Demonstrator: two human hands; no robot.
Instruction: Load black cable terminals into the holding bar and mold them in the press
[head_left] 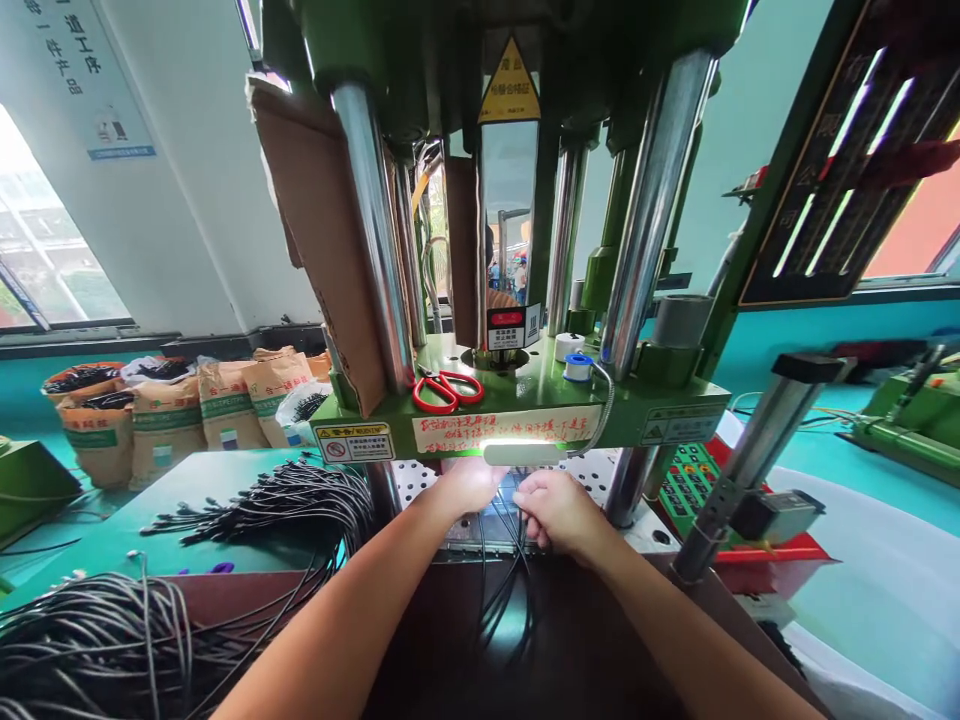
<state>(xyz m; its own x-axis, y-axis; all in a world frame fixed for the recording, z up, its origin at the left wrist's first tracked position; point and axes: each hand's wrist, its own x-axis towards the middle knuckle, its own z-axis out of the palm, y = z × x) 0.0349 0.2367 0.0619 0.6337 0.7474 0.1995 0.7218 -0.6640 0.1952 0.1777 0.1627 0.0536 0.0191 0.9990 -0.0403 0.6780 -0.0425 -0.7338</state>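
Both hands reach under the green press plate (630, 415), into the lit gap over the mould. My left hand (471, 484) is partly washed out by the lamp's glare, and its fingers are hidden beside the cables. My right hand (556, 508) has its fingers curled, with thumb and forefinger pinched at a thin black cable. Several black cables (517, 590) run from the mould (465, 535) between my hands. Their loose ends hang down over the dark table edge, crossing one another.
Black cable bundles (277, 500) lie on the left, with another pile (82, 640) nearer. Red-handled scissors (448, 390), a blue-rimmed tape roll (577, 367) and a lamp (525, 454) are on the press. Steel columns (664, 190) flank it; a post (750, 470) stands at right.
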